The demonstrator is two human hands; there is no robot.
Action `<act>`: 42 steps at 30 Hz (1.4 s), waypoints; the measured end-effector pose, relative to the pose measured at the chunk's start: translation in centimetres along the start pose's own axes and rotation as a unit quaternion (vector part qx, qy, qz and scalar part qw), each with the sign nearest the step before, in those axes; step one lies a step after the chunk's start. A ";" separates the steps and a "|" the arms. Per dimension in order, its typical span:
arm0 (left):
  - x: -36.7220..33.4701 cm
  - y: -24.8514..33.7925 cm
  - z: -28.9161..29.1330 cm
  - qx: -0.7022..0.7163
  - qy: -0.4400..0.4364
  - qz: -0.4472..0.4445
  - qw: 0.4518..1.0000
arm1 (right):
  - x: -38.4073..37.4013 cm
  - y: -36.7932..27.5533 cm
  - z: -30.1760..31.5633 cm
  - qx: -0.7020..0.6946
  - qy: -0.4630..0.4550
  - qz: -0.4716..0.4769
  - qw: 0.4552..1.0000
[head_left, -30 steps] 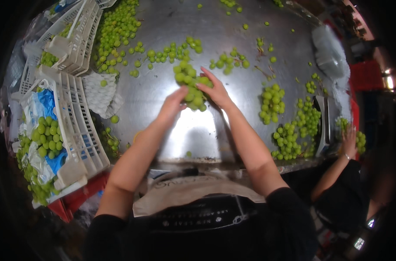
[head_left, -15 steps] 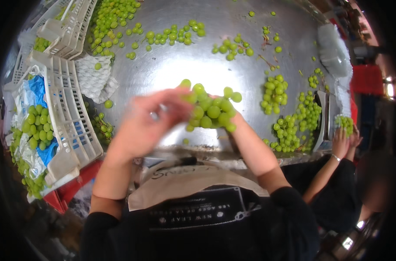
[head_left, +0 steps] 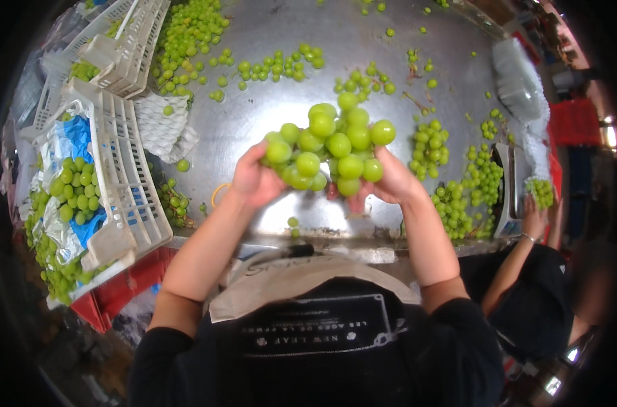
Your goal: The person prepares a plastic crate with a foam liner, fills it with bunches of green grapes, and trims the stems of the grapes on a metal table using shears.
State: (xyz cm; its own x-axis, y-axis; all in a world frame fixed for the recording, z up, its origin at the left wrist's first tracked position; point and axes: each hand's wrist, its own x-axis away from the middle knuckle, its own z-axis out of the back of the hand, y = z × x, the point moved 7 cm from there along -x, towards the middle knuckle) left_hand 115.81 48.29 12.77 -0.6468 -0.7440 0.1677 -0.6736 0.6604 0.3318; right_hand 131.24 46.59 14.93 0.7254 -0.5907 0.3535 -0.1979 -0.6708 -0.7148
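A bunch of large green grapes (head_left: 330, 145) is held up over the steel table, close to me. My left hand (head_left: 257, 179) grips its left side, with the fingertips hidden behind the grapes. On the other side my right hand (head_left: 394, 178) supports the bunch from the right and below, its fingers partly covered. A few loose grapes (head_left: 293, 222) lie beneath, by the near edge of the table. To the right of my right hand rests another grape bunch (head_left: 430, 144) on the metal.
White plastic crates (head_left: 126, 169) stand at the left, one lined with plastic and holding grapes. A foam net (head_left: 164, 122) lies beside them. Loose grapes (head_left: 186, 34) cover the far left. Clear plastic trays (head_left: 518, 74) are stacked right. A co-worker's hand (head_left: 535, 218) holds grapes there.
The bunch has been raised and now looks larger. My left hand, blurred before, has come against the bunch's left side. My right hand has moved to the right and shows more fully.
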 end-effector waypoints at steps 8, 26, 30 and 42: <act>0.3 -1.2 -4.2 -0.016 0.069 -0.005 0.997 | -0.9 -2.2 -0.8 -0.272 0.053 0.322 0.905; 4.1 0.4 -4.5 -0.305 0.055 0.006 0.951 | -0.1 2.9 1.4 -0.422 0.211 0.235 0.850; 4.2 0.5 -4.2 -0.302 0.060 -0.016 0.951 | -0.6 3.4 1.0 -0.490 0.123 0.231 0.831; 5.6 3.2 -9.4 -0.760 0.048 -0.316 0.565 | 0.0 1.9 -0.4 -0.237 0.189 0.241 0.922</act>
State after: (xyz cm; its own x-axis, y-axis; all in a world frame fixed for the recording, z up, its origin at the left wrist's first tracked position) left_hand 113.36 45.29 23.51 -0.3777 -0.8323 -0.4056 0.3739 -0.5379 0.7556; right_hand 130.60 45.17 13.83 0.2134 -0.9257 0.3123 -0.7684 -0.3565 -0.5315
